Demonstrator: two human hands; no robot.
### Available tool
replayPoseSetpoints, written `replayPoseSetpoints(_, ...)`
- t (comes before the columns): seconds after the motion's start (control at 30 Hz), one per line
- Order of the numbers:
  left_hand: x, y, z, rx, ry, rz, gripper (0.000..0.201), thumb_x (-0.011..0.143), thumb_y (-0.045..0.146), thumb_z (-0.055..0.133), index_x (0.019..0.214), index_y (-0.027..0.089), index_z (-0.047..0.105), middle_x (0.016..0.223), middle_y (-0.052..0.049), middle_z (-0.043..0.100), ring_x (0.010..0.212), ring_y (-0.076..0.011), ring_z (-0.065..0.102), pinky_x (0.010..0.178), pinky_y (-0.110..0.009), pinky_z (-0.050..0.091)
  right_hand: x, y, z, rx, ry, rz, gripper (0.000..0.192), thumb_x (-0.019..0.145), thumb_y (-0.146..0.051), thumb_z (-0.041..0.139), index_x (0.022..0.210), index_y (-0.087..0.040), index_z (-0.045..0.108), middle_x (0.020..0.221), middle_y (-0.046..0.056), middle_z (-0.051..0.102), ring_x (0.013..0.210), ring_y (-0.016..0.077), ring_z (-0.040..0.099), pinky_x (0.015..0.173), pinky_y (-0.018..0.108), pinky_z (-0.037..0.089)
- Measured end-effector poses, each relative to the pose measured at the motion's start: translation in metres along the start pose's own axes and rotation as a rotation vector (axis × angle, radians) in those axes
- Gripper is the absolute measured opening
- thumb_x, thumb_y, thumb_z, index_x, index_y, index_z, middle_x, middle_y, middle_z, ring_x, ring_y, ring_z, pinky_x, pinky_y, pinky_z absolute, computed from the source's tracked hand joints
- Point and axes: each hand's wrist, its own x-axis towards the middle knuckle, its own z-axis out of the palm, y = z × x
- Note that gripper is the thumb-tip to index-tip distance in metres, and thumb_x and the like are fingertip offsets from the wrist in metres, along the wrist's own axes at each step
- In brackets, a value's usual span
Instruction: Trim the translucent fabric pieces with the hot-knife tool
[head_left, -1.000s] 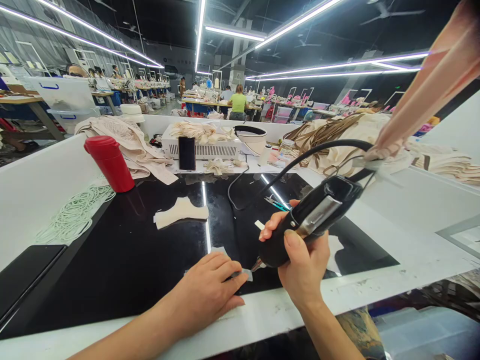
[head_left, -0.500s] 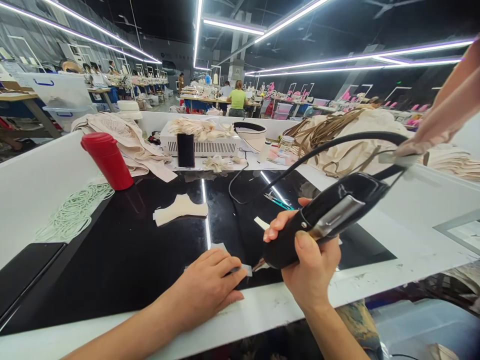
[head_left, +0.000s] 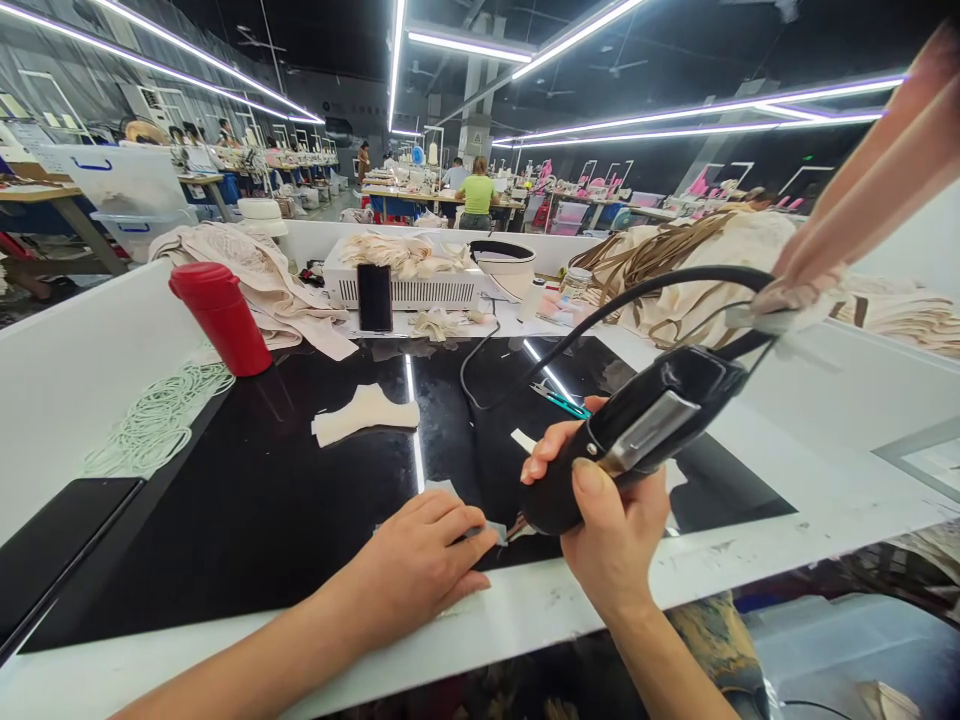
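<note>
My right hand [head_left: 619, 525] is wrapped around a black corded hand tool [head_left: 637, 430], which tilts down to the left with a silver lever along its side. Its narrow metal tip [head_left: 516, 528] is at the end of a pale grey translucent piece [head_left: 495, 531]; I cannot tell whether they touch. With fingers bent and close together, my left hand [head_left: 427, 555] holds that piece down on the black glossy board [head_left: 247, 540] and hides most of it. Farther back on the board lies a stack of cream shaped pieces [head_left: 366, 414].
A red flask [head_left: 221, 318], pale green cords [head_left: 154, 415] and a black flat device [head_left: 64, 550] are at the left. Turquoise snips [head_left: 561, 400] lie behind the tool. Its cable [head_left: 600, 315] loops back, and a pink cloth strip [head_left: 862, 190] hangs it from above. A vented white box [head_left: 412, 290] stands behind.
The tool and my right hand have shifted slightly left, with the tip closer to my left fingers. The view has also moved a little. Both holds look the same.
</note>
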Motion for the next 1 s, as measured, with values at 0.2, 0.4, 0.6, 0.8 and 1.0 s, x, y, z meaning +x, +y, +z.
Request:
replayPoseSetpoints(0.2,-0.001,-0.001,-0.011,-0.075,0.053,-0.019,0.033,0.103,0.032,0.060,0.134,0.020,0.059,0.127,-0.010,0.067,0.117,-0.0257,0.062,0.106,-0.046,0.050,0.007,-0.008,0.003,0.026,0.038,-0.004,0.033,0.089,-0.033,0.074,0.119,-0.028,0.060,0.083,-0.002,0.067,0.065,0.0157,0.061,0.061,0.032,0.054)
replayPoseSetpoints(0.4,-0.023,-0.015,-0.050,-0.096,0.055,-0.191,0.031,0.104,0.030,0.058,0.133,0.022,0.062,0.128,-0.009,0.066,0.120,-0.0245,0.062,0.105,-0.044,0.052,0.008,-0.011,0.023,0.097,0.040,0.047,0.035,0.086,-0.035,0.076,0.116,-0.027,0.061,0.080,-0.002,0.066,0.062,0.0153,0.061,0.058,0.031,0.054)
replayPoseSetpoints(0.6,-0.067,-0.019,-0.060,-0.085,0.053,-0.399,0.031,0.096,0.026,0.071,0.126,0.022,0.067,0.120,-0.007,0.067,0.109,-0.0227,0.066,0.097,-0.038,0.057,0.000,0.000,0.052,0.169,-0.047,0.089,0.032,0.088,-0.035,0.075,0.114,-0.028,0.059,0.080,-0.002,0.066,0.063,0.0157,0.061,0.059,0.032,0.054)
replayPoseSetpoints(0.8,-0.072,-0.013,-0.044,-0.138,0.107,-0.492,0.028,0.090,0.019,0.077,0.116,0.020,0.069,0.119,-0.006,0.065,0.109,-0.0226,0.063,0.097,-0.039,0.055,-0.005,0.011,0.073,0.164,-0.083,0.117,0.034,0.088,-0.036,0.076,0.117,-0.029,0.059,0.082,-0.003,0.067,0.065,0.0153,0.061,0.064,0.033,0.054)
replayPoseSetpoints(1.0,-0.064,-0.015,-0.037,-0.169,0.129,-0.491,0.019,0.090,0.018,0.077,0.107,0.020,0.068,0.115,-0.004,0.066,0.106,-0.0226,0.062,0.095,-0.040,0.053,0.004,0.013,0.079,0.161,-0.060,0.086,0.038,0.088,-0.035,0.076,0.121,-0.029,0.060,0.082,-0.002,0.066,0.067,0.0156,0.061,0.064,0.032,0.054)
